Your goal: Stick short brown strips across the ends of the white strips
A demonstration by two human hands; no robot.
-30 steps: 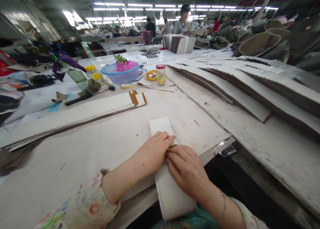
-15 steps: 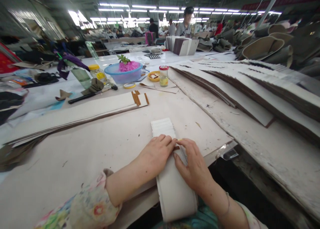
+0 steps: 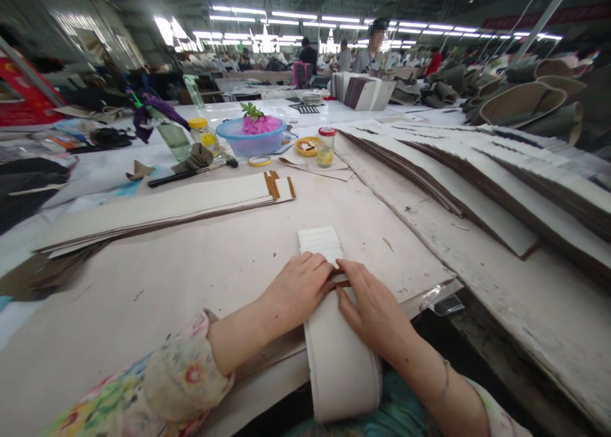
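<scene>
The right hand [image 3: 372,306] has changed most. A second ago it sat lower with the knuckles curled, its fingertips nipping at a thin brown sliver [image 3: 340,283]. Half a second ago it had begun to flatten. Now it lies palm down, fingers stretched forward along the right edge of the stack of white strips [image 3: 334,354]. The left hand [image 3: 298,287] has barely moved: palm down on the stack's left side, fingers gently bent, tips meeting the right hand's tips. The sliver shows only as a dark line between them. Neither grip closes round anything; both hands are spread and bear down on the stack. From this it looks as if the nipping has given way to pressing.

The stack lies at the near edge of the worktop [image 3: 191,278]. Its fanned, stepped end [image 3: 321,241] pokes out beyond the fingers and its near end curls over the edge towards the lap. The view itself has swung a little, so everything sits further right than before.

Beyond, well apart, lie long flat boards [image 3: 167,208], a blue bowl [image 3: 251,138] with something pink in it, a red-lidded jar [image 3: 326,147] and a yellow-lidded jar [image 3: 203,135]. Overlapping sheets [image 3: 477,176] run along the right.

No writing can be read: the jar labels and a red banner [image 3: 548,17] high up at the right are too blurred.
</scene>
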